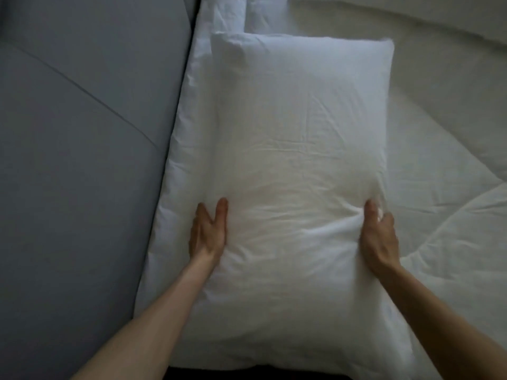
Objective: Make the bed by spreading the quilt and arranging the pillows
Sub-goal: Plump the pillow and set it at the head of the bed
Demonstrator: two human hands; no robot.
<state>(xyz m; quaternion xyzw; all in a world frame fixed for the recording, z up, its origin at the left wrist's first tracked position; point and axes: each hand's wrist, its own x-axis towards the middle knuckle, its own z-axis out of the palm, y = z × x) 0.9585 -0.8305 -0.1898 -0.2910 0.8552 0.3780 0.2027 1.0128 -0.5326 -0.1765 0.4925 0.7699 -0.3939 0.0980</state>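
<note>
White creased pillow (pixel 299 149) (plump, rectangular), both hands.

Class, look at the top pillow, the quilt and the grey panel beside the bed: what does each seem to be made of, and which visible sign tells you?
Top pillow: white woven cloth, probably cotton, matte; fine creases, dents under the right hand.
Quilt: off-white padded fabric; soft broad folds.
Grey panel: smooth matte upholstery, perhaps fabric or faux leather; one stitched seam.
</note>
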